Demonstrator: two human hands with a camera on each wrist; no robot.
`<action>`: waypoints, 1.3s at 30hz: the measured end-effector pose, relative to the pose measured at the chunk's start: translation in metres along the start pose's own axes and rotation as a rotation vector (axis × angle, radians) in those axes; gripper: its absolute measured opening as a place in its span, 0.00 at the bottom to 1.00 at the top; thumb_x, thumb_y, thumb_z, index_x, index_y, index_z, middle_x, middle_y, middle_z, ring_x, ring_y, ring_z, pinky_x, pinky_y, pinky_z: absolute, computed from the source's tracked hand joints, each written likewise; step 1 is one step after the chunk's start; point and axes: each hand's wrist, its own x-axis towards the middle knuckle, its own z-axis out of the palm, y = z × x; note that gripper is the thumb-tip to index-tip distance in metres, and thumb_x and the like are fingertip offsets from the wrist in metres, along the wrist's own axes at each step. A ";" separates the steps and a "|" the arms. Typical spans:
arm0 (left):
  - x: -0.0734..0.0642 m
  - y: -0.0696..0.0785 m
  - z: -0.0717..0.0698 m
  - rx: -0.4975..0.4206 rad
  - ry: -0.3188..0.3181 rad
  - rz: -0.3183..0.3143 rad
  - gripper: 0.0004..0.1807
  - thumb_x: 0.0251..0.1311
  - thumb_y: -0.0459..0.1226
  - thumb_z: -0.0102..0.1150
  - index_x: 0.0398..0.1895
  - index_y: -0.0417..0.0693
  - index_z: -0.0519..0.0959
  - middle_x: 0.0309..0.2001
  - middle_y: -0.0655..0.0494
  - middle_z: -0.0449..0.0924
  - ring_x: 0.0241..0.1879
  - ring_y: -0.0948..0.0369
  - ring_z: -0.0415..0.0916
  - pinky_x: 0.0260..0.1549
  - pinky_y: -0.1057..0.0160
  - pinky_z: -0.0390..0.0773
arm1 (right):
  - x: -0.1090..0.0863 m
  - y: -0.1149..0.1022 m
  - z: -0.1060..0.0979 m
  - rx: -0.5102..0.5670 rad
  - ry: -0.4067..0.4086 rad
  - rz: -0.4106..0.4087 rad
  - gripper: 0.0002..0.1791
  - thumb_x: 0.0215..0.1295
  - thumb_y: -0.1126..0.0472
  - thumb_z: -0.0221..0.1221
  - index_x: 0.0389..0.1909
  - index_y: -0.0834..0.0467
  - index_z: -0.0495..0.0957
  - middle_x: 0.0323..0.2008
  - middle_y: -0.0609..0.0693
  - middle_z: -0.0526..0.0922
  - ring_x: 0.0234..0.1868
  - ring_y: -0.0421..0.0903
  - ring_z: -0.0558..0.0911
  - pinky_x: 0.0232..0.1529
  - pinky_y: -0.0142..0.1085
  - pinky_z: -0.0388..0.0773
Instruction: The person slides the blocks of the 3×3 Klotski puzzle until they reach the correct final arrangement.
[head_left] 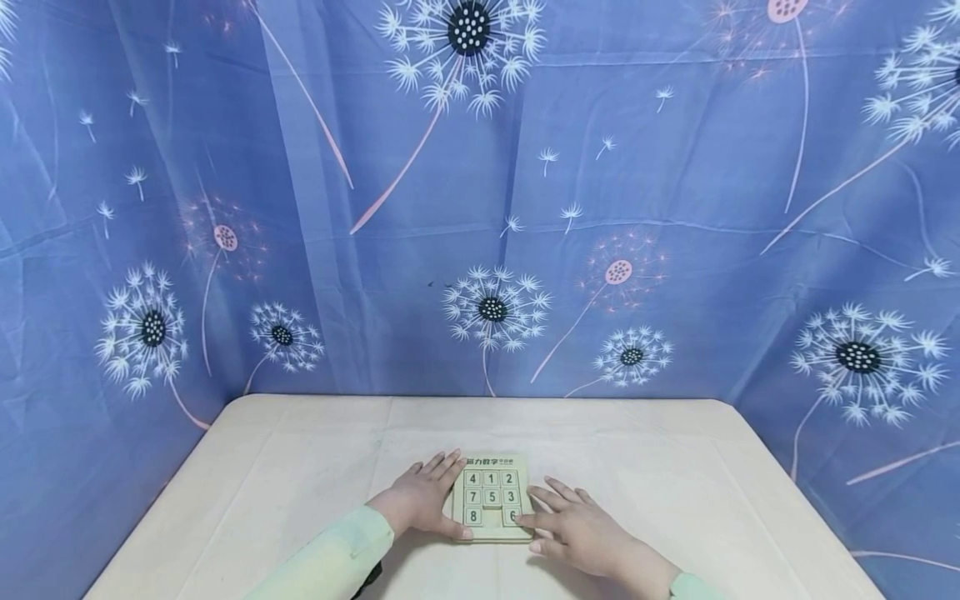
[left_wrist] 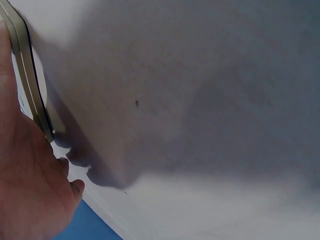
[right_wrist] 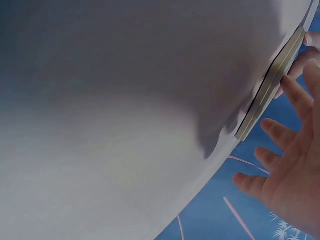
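A pale sliding number puzzle (head_left: pixel 491 536) lies flat on the table, its tiles reading 4 1 2, 7 5 3, then 8, a gap and 6. Along its left side rests my left hand (head_left: pixel 426 497), thumb on the lower left corner and extended fingers by the upper left corner. My right hand (head_left: pixel 585 529) lies at the right side with fingers spread; one fingertip touches the 6 tile (head_left: pixel 512 516). Both wrist views catch the board's edge (left_wrist: pixel 32 75) from the side, with the right hand's spread fingers (right_wrist: pixel 277 134) beside it.
The cream tabletop (head_left: pixel 300 458) has rounded far corners. Blue cloth (head_left: pixel 420 333) printed with dandelions hangs behind it and at both sides. A small dark item (head_left: pixel 367 581) shows below the left sleeve (head_left: pixel 337 550).
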 end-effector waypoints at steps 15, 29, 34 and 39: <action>0.001 -0.002 0.001 0.014 -0.001 0.011 0.63 0.50 0.70 0.68 0.82 0.48 0.54 0.84 0.53 0.50 0.83 0.51 0.51 0.81 0.45 0.59 | 0.012 -0.009 -0.004 -0.019 0.033 -0.025 0.29 0.74 0.36 0.52 0.71 0.42 0.74 0.74 0.57 0.71 0.75 0.66 0.69 0.67 0.70 0.70; 0.003 -0.003 0.003 0.017 -0.005 0.016 0.64 0.49 0.72 0.66 0.82 0.48 0.54 0.84 0.53 0.50 0.83 0.50 0.50 0.81 0.45 0.58 | 0.032 -0.025 0.000 -0.013 -0.030 -0.033 0.30 0.72 0.34 0.53 0.70 0.41 0.74 0.76 0.51 0.70 0.77 0.63 0.66 0.70 0.70 0.68; 0.003 -0.002 0.004 0.039 0.005 0.019 0.63 0.49 0.72 0.67 0.82 0.48 0.55 0.84 0.52 0.51 0.83 0.50 0.51 0.80 0.45 0.59 | 0.036 -0.030 0.004 -0.054 -0.049 -0.050 0.30 0.71 0.33 0.53 0.69 0.38 0.75 0.76 0.51 0.70 0.77 0.61 0.68 0.69 0.69 0.70; 0.002 -0.002 0.002 0.044 0.014 0.021 0.63 0.50 0.71 0.67 0.81 0.47 0.55 0.84 0.52 0.51 0.82 0.50 0.52 0.80 0.45 0.60 | 0.038 -0.033 0.006 -0.048 -0.063 -0.047 0.29 0.70 0.32 0.53 0.68 0.37 0.76 0.76 0.51 0.70 0.78 0.60 0.67 0.69 0.68 0.70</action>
